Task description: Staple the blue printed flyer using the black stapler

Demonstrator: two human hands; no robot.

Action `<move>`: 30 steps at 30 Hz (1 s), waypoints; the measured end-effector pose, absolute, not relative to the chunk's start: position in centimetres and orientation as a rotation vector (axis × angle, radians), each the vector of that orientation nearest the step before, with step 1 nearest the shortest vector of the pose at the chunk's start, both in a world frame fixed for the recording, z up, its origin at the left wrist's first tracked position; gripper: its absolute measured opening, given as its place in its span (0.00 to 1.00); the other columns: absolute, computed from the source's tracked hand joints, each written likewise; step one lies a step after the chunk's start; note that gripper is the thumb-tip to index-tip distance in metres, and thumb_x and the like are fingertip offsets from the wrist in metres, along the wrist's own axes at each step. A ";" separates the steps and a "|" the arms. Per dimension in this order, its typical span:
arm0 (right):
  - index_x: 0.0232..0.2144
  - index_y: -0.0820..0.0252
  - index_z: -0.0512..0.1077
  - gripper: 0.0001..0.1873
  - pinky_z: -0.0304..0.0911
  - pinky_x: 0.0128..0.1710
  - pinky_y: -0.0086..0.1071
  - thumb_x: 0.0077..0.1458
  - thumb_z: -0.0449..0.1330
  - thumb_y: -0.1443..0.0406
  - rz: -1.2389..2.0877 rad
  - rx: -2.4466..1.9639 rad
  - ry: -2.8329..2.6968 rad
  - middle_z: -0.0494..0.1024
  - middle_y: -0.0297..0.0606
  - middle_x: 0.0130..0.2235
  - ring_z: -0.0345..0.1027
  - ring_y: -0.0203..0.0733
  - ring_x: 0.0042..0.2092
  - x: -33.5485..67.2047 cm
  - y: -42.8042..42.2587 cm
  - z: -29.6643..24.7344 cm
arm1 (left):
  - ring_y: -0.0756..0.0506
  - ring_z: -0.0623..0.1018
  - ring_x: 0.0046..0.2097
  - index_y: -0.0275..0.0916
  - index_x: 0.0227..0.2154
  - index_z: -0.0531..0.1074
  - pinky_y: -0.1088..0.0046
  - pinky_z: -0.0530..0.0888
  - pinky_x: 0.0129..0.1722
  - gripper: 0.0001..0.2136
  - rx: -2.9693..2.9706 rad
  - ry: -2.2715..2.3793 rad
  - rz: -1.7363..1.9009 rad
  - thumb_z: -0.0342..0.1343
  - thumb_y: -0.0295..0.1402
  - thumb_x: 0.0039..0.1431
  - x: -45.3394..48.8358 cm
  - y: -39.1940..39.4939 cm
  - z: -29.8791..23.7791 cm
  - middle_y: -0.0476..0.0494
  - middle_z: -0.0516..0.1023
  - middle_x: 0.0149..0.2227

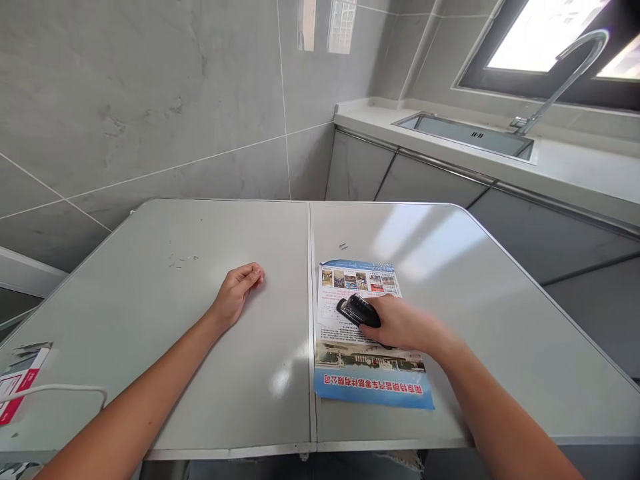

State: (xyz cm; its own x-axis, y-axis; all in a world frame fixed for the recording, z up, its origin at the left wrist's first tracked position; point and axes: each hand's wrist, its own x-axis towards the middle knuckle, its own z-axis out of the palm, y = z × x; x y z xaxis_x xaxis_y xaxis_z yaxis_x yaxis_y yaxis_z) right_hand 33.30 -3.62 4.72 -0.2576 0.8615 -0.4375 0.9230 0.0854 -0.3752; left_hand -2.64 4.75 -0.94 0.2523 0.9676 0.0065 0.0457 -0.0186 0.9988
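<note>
My right hand [400, 323] is closed around a small black stapler [356, 310] and presses it down on a printed leaflet [367, 373] that lies flat on the grey folding table [475, 280]. The stapler sits near the leaflet's left side, below its row of small pictures. My left hand [237, 290] rests on the table to the left of the middle seam, fingers loosely curled, with nothing in it. It lies apart from the leaflet.
Loose staples [183, 260] lie scattered on the left half, and a few staples [343, 246] above the leaflet. A red and white box [17, 380] with a white cable [55, 389] sits at the left edge. A counter with sink [465, 133] and tap [565, 80] stands at back right.
</note>
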 end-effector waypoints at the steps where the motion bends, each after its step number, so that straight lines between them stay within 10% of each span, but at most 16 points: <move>1: 0.30 0.56 0.68 0.13 0.53 0.29 0.33 0.58 0.64 0.55 -0.949 1.819 2.257 0.78 0.37 0.32 0.66 0.41 0.31 33.7 -3.6 4.8 | 0.46 0.62 0.36 0.40 0.27 0.68 0.69 0.63 0.37 0.18 1.363 1.048 1.008 0.56 0.45 0.69 -2.6 4.8 -0.9 0.46 0.64 0.32; 7: 0.32 0.55 0.65 0.27 0.57 0.32 0.31 0.56 0.64 0.39 -1.404 1.518 2.508 0.70 0.33 0.33 0.59 0.39 0.33 39.4 -1.1 5.1 | 0.47 0.60 0.33 0.40 0.23 0.62 0.69 0.61 0.34 0.20 1.352 1.018 1.049 0.57 0.43 0.67 -2.3 4.7 -0.5 0.48 0.58 0.28; 12: 0.22 0.54 0.55 0.25 0.48 0.31 0.34 0.62 0.57 0.49 -0.619 2.847 2.427 0.54 0.27 0.23 0.47 0.37 0.28 44.0 2.3 0.7 | 0.48 0.57 0.29 0.40 0.19 0.54 0.68 0.58 0.30 0.24 1.368 1.061 1.129 0.56 0.44 0.66 -2.0 4.5 -0.4 0.50 0.53 0.24; 19: 0.20 0.54 0.56 0.22 0.49 0.31 0.35 0.55 0.59 0.51 -0.539 2.956 2.357 0.55 0.28 0.21 0.49 0.37 0.28 46.0 3.9 -3.0 | 0.50 0.51 0.25 0.40 0.20 0.44 0.68 0.54 0.28 0.28 1.368 1.078 1.436 0.56 0.43 0.67 -2.6 4.6 -0.8 0.53 0.44 0.22; 30: 0.20 0.53 0.49 0.23 0.49 0.30 0.34 0.53 0.56 0.51 -0.507 2.927 2.307 0.51 0.28 0.22 0.46 0.37 0.29 46.0 3.9 -2.9 | 0.51 0.58 0.26 0.39 0.22 0.61 0.70 0.55 0.27 0.24 1.253 0.981 1.209 0.55 0.49 0.70 -2.3 5.1 -0.8 0.50 0.60 0.27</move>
